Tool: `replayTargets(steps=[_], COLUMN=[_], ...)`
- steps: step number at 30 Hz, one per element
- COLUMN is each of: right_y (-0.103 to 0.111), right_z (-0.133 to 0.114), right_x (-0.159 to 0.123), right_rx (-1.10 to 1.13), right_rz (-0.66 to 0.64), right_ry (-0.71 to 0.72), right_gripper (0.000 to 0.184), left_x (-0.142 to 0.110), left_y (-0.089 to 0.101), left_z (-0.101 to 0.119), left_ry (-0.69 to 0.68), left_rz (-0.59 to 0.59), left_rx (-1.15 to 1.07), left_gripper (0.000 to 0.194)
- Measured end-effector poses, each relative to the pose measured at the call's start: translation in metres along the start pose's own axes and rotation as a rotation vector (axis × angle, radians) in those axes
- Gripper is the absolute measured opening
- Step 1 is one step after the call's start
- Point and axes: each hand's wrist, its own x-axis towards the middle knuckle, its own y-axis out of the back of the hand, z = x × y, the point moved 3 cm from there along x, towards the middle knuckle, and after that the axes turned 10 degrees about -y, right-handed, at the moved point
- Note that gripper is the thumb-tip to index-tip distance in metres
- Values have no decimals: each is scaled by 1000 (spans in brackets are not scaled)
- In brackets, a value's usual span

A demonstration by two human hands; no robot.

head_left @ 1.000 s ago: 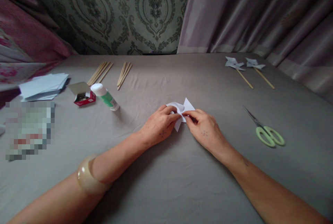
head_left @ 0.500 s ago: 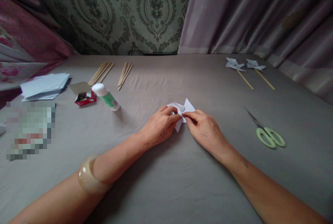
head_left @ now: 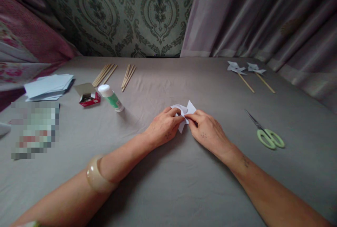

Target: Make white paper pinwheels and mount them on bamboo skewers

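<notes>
A lilac curtain (head_left: 237, 19) hangs right of a patterned wall (head_left: 129, 12); a blurred object (head_left: 35, 128), perhaps flat, lies left.

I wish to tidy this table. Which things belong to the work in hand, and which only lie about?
Belongs to the work: folded paper, held by left hand and right hand; probably sheets, sticks, red box, capped tube, scissors.

Apparently just lying about: two pinwheels, set apart; pixelated object, unclear.
</notes>
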Motion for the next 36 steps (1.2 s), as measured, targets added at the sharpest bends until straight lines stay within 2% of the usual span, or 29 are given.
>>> replayTargets(steps=[6,12,23,30,36], right_y=[12,19,23,26,25], right_z=[-6,-18,-26,-27,-20], right_x=[5,17,37,44,57], right_rx=[-149,-282,-318,-358,-309], right_rz=[-64,-159,-246,-375,-497], right_ry=[67,150,105,80,39], right_gripper=[34,28,26,27,28], left_x=[0,-2,-4,-4,-2], left_y=[0,0,4,2,4], left_z=[2,2,-4,-9,-10], left_ry=[17,26,222,249,260], left_rz=[-33,-23,150,197,177], left_rx=[31,27,25,36,50], left_gripper=[31,31,30,29,29])
